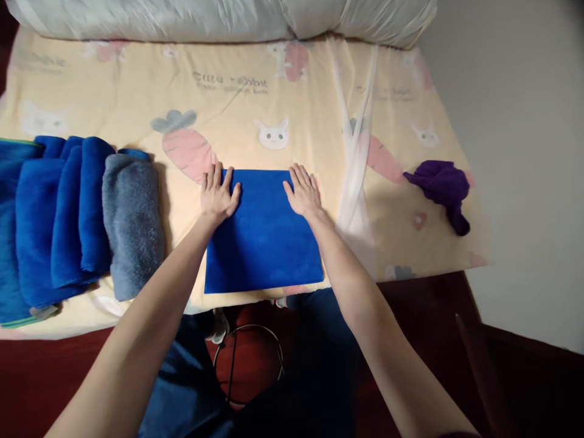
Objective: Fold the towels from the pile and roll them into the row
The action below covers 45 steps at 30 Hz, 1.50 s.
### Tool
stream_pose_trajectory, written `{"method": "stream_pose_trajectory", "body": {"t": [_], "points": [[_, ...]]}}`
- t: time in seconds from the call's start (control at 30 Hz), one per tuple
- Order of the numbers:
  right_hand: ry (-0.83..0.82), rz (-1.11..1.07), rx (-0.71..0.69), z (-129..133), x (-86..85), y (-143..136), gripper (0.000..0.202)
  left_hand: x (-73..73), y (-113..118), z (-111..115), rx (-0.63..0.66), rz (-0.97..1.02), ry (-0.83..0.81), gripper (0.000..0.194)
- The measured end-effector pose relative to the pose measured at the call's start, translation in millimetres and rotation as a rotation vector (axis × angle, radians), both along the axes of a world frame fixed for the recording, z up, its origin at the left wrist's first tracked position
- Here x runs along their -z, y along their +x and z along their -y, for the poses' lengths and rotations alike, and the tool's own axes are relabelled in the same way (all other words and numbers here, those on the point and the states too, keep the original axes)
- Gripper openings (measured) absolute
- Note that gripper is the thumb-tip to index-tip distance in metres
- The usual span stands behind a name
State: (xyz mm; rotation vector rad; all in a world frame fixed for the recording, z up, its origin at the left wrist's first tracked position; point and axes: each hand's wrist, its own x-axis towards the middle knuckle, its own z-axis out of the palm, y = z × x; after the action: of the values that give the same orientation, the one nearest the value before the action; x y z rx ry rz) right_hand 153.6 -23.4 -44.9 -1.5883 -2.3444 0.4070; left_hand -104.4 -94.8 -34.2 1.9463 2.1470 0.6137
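Bedsheet (314, 115); hands (219, 194) (304, 191) flat on blue cloth (269, 234)

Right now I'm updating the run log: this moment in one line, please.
left hand: on flat blue cloth, far left corner; right hand: same cloth, far right corner

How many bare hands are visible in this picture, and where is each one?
2. The left bare hand lies on the far left corner of the flat, rectangular blue cloth; the right bare hand lies on its far right corner. No other hand shows.
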Motion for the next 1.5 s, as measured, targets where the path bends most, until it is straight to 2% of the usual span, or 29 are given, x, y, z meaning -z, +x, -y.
{"method": "stream_pose_trajectory", "body": {"t": [0.07, 0.13, 0.23, 0.3, 0.37, 0.47, 0.53, 0.6, 0.77, 0.83, 0.9, 0.97, 1.1, 1.23, 1.33, 1.5], "points": [[0.016, 0.002, 0.013, 11.1, -8.9, -12.7, 0.066, -4.7, 12.6, 11.4, 0.027, -0.012, 0.027, 0.065], [0.039, -0.003, -0.039, 41.9, -19.6, -27.3, 0.071, -9.0, 34.0, 36.8, 0.119, -0.020, 0.034, 0.065], [0.046, -0.010, -0.243, 110.0, -28.2, -32.3, 0.067, -12.0, 63.7, 95.7, 0.315, -0.019, -0.018, 0.064], [0.025, -0.007, -0.343, 150.4, -26.3, -16.0, 0.061, -12.5, 67.6, 140.3, 0.366, -0.027, -0.045, 0.065], [0.029, 0.002, -0.253, 175.4, -22.3, 13.1, 0.059, -13.3, 54.7, 181.4, 0.361, -0.049, -0.039, 0.064], [0.024, 0.000, -0.059, 189.1, -21.6, 60.4, 0.059, -17.1, 18.4, 230.6, 0.318, -0.078, -0.035, 0.064], [-0.003, -0.025, 0.006, 197.9, -25.2, 83.6, 0.058, -20.8, -3.9, 258.6, 0.273, -0.107, -0.042, 0.063], [-0.011, -0.089, 0.039, 217.4, -28.6, 99.4, 0.057, -23.2, -18.5, 288.5, 0.242, -0.127, -0.046, 0.063], [0.149, -0.365, 0.221, 299.5, -32.8, 125.2, 0.049, -20.8, -28.2, 373.4, 0.194, -0.086, -0.080, 0.060], [0.160, -0.408, 0.252, 323.1, -35.5, 130.6, 0.044, -21.4, -28.4, 396.0, 0.149, -0.035, -0.094, 0.056], [0.145, -0.405, 0.232, 333.6, -38.1, 131.8, 0.041, -24.7, -28.6, 403.4, 0.112, 0.025, -0.106, 0.049], [0.136, -0.378, 0.222, 333.6, -40.0, 130.0, 0.040, -30.0, -27.9, 396.4, 0.090, 0.075, -0.102, 0.044], [0.124, -0.373, 0.121, 322.9, -42.2, 123.8, 0.043, -41.3, -20.6, 357.7, 0.084, 0.136, -0.006, 0.042], [0.094, -0.434, 0.026, 314.5, -42.5, 118.8, 0.045, -43.9, -7.2, 312.8, 0.193, 0.192, 0.024, 0.045], [0.060, -0.473, -0.001, 307.0, -39.4, 115.1, 0.044, -34.3, -0.5, 285.4, 0.286, 0.208, 0.008, 0.050], [0.016, -0.496, -0.051, 287.9, -29.0, 106.6, 0.045, -1.5, -3.5, 262.0, 0.326, 0.218, 0.074, 0.055]]}}
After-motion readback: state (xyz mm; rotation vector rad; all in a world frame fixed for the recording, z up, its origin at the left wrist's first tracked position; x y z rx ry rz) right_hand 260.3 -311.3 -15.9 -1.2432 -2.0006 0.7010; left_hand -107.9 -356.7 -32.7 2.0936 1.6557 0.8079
